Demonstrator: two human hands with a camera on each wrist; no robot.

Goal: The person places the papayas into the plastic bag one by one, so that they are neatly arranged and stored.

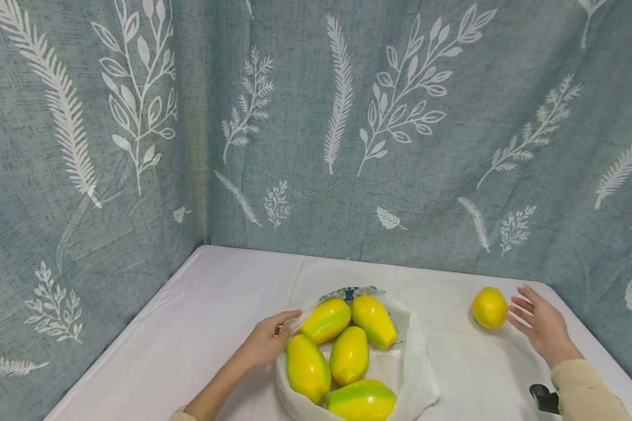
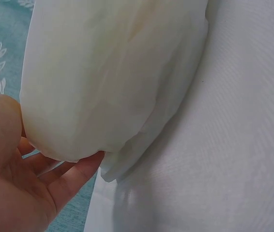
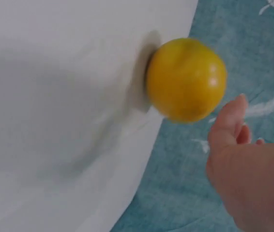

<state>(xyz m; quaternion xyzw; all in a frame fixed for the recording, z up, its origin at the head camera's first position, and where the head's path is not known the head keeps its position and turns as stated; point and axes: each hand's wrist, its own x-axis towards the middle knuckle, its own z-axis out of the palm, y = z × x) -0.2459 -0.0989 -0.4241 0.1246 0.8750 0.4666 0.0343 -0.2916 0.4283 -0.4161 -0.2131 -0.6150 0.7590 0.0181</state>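
Observation:
A white plastic bag stands wide-mouthed at the front of the table, with several yellow-green papayas inside. My left hand holds the bag's left rim, fingers and thumb on either side of it. In the left wrist view, the fingers of the left hand lie against the pale bag wall. A rounded yellow fruit lies on the table at the right, outside the bag. Beside it, on its right, my right hand is spread with nothing in it; the right wrist view shows the fruit just beyond the fingers.
A white cloth covers the table. Blue-green curtains with white leaf prints hang behind it and along both sides. A small black object shows by the right sleeve.

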